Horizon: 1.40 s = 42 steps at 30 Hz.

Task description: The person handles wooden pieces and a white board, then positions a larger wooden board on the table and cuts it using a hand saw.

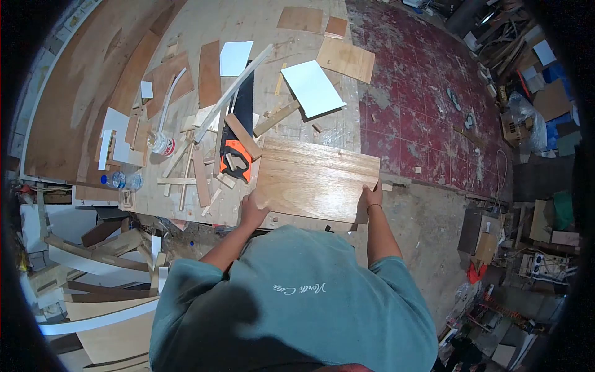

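A rectangular wooden board (317, 181) with a glossy grain lies across the front edge of the workbench. My left hand (253, 212) is closed on its lower left corner, and the fingers are partly hidden. At the board's right end, my right hand (372, 196) grips the edge with the thumb on top. Left of the board lies a handsaw (237, 158) with an orange and black handle; a short wood block (243, 136) rests across it.
Wood strips and offcuts crowd the bench (186, 37) to the left. A white jar (162, 144) and a plastic bottle (118, 180) stand near its left edge. White panels (313, 88) lie farther back. Beyond the bench's right side is a worn red floor (421, 118).
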Each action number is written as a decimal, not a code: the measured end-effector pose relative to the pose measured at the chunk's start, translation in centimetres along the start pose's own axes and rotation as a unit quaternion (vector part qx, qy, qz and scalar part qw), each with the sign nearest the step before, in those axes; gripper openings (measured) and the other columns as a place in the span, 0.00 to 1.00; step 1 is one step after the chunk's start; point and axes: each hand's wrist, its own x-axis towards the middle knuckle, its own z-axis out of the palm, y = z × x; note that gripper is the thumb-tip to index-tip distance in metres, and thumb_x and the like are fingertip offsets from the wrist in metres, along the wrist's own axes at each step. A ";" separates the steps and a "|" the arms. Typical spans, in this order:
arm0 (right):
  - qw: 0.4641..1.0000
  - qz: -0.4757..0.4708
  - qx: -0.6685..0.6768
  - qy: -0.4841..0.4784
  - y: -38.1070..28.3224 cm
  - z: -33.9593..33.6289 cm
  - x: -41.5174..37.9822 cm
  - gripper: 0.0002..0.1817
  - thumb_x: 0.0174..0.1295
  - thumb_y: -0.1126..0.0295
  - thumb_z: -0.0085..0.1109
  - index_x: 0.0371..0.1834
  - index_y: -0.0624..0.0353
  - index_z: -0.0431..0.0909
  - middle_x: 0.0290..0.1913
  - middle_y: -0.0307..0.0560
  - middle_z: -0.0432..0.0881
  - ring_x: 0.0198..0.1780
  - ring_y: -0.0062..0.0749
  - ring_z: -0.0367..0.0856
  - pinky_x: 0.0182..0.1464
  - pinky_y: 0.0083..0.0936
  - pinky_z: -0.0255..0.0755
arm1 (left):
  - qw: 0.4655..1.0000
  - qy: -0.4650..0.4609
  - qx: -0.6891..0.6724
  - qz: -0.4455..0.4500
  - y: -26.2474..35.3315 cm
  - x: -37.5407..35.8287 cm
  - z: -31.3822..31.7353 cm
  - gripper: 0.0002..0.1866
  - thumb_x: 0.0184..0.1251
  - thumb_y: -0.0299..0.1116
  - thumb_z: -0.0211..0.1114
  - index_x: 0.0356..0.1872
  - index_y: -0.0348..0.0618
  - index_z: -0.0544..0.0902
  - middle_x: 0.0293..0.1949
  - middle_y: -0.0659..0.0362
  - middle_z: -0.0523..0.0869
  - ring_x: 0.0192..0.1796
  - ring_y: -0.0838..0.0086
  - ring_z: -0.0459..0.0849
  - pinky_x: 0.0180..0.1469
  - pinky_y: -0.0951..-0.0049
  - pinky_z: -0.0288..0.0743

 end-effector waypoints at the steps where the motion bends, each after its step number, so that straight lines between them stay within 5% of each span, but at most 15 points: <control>1: 1.000 -0.003 -0.001 0.005 -1.3 -0.8 -0.3 0.36 0.50 0.71 0.71 0.64 0.64 0.68 0.60 0.58 0.77 0.61 0.45 0.76 0.61 0.33 0.69 | 1.000 -0.020 -0.009 -0.018 0.0 0.2 0.3 0.41 0.47 0.37 0.75 0.64 0.37 0.67 0.56 0.42 0.72 0.62 0.48 0.68 0.66 0.55 0.63; 5: 0.999 0.014 -0.048 -0.003 -1.4 -3.1 0.8 0.36 0.50 0.72 0.71 0.64 0.64 0.68 0.59 0.60 0.77 0.60 0.49 0.76 0.60 0.34 0.70 | 0.999 -0.034 0.002 -0.014 0.3 -0.4 2.7 0.37 0.46 0.36 0.75 0.61 0.40 0.72 0.52 0.42 0.74 0.58 0.49 0.72 0.61 0.55 0.68; 8: 0.997 0.019 -0.068 -0.010 -1.5 -4.1 1.2 0.33 0.52 0.73 0.67 0.65 0.61 0.68 0.59 0.54 0.78 0.59 0.40 0.77 0.59 0.29 0.69 | 0.999 -0.016 0.000 -0.034 1.6 -1.2 4.2 0.37 0.46 0.36 0.75 0.61 0.39 0.72 0.52 0.42 0.74 0.58 0.48 0.72 0.62 0.55 0.68; 10: 0.991 -0.007 -0.132 0.005 -1.9 -4.5 1.2 0.35 0.51 0.64 0.71 0.63 0.64 0.69 0.56 0.62 0.78 0.58 0.55 0.76 0.59 0.40 0.70 | 0.999 -0.001 -0.003 -0.048 2.6 -1.7 4.6 0.37 0.46 0.36 0.75 0.61 0.39 0.72 0.53 0.43 0.74 0.59 0.48 0.72 0.62 0.55 0.67; 15: 0.978 0.021 -0.207 0.008 -2.3 -4.4 1.2 0.37 0.52 0.58 0.71 0.64 0.62 0.69 0.55 0.66 0.76 0.58 0.59 0.74 0.60 0.42 0.69 | 0.997 0.036 -0.008 -0.072 1.8 -1.6 4.6 0.38 0.46 0.37 0.75 0.62 0.40 0.71 0.56 0.43 0.73 0.60 0.49 0.70 0.64 0.56 0.66; 18: 0.978 -0.016 -0.204 0.034 -1.1 -4.1 1.5 0.39 0.50 0.54 0.71 0.64 0.60 0.69 0.54 0.65 0.77 0.58 0.57 0.75 0.60 0.42 0.69 | 0.993 0.093 0.031 -0.062 1.1 -0.2 2.5 0.39 0.48 0.38 0.74 0.64 0.43 0.70 0.59 0.45 0.71 0.63 0.51 0.67 0.67 0.55 0.62; 21: 0.934 0.078 -0.338 0.087 -5.7 -4.2 -1.3 0.46 0.49 0.44 0.69 0.69 0.53 0.65 0.59 0.59 0.74 0.62 0.55 0.71 0.61 0.47 0.68 | 0.981 0.131 0.103 -0.096 1.4 2.1 -1.7 0.39 0.49 0.39 0.73 0.65 0.45 0.69 0.63 0.48 0.68 0.67 0.53 0.64 0.69 0.54 0.59; 25: 0.920 0.085 -0.341 0.171 -6.4 -2.9 -4.0 0.46 0.50 0.46 0.69 0.71 0.51 0.62 0.61 0.56 0.72 0.64 0.56 0.68 0.63 0.51 0.65 | 0.975 0.157 0.134 -0.080 -0.8 5.1 -5.2 0.37 0.48 0.38 0.74 0.64 0.50 0.72 0.65 0.51 0.65 0.68 0.53 0.63 0.69 0.54 0.58; 27: 0.919 0.010 -0.350 0.181 -5.8 -1.8 -4.8 0.44 0.53 0.50 0.69 0.72 0.50 0.61 0.61 0.57 0.71 0.64 0.56 0.66 0.65 0.53 0.61 | 0.980 0.141 0.128 -0.060 -1.3 6.1 -6.5 0.33 0.47 0.37 0.76 0.58 0.53 0.75 0.64 0.49 0.66 0.68 0.53 0.62 0.69 0.52 0.59; 29: 0.925 -0.026 -0.342 0.165 -8.0 0.3 -7.1 0.40 0.55 0.53 0.68 0.70 0.52 0.64 0.60 0.60 0.71 0.64 0.55 0.66 0.66 0.51 0.59 | 0.979 0.159 0.124 -0.040 -2.2 6.7 -7.0 0.29 0.47 0.38 0.76 0.53 0.56 0.76 0.64 0.50 0.67 0.69 0.53 0.62 0.69 0.52 0.59; 33: 0.911 -0.298 -0.275 -0.071 -11.3 6.3 -10.7 0.31 0.52 0.61 0.67 0.60 0.60 0.74 0.58 0.63 0.72 0.62 0.55 0.67 0.65 0.47 0.61 | 0.990 0.121 0.065 -0.040 -2.8 6.5 -8.0 0.28 0.47 0.35 0.74 0.54 0.51 0.76 0.63 0.50 0.68 0.68 0.50 0.62 0.70 0.54 0.58; 35: 0.898 -0.361 -0.208 -0.144 -14.5 10.8 -13.3 0.29 0.50 0.66 0.67 0.58 0.60 0.75 0.57 0.62 0.73 0.60 0.56 0.68 0.64 0.45 0.63 | 0.982 0.188 0.005 0.016 -3.9 6.1 -7.8 0.31 0.47 0.35 0.74 0.55 0.48 0.74 0.62 0.49 0.68 0.68 0.51 0.63 0.70 0.54 0.57; 39: 0.850 -0.398 -0.171 -0.299 -22.4 19.1 -17.6 0.29 0.51 0.65 0.67 0.58 0.60 0.74 0.58 0.60 0.73 0.61 0.56 0.68 0.64 0.43 0.64 | 0.964 0.242 -0.108 0.041 -6.5 3.9 -7.7 0.33 0.47 0.30 0.74 0.59 0.45 0.72 0.59 0.47 0.71 0.66 0.50 0.65 0.68 0.55 0.60; 42: 0.815 -0.432 -0.223 -0.316 -24.5 25.8 -17.9 0.32 0.50 0.64 0.68 0.60 0.59 0.72 0.59 0.59 0.73 0.61 0.54 0.70 0.63 0.43 0.65 | 0.971 0.187 -0.149 0.012 -8.3 0.8 -9.1 0.31 0.51 0.30 0.73 0.58 0.41 0.72 0.57 0.47 0.73 0.59 0.53 0.74 0.60 0.58 0.70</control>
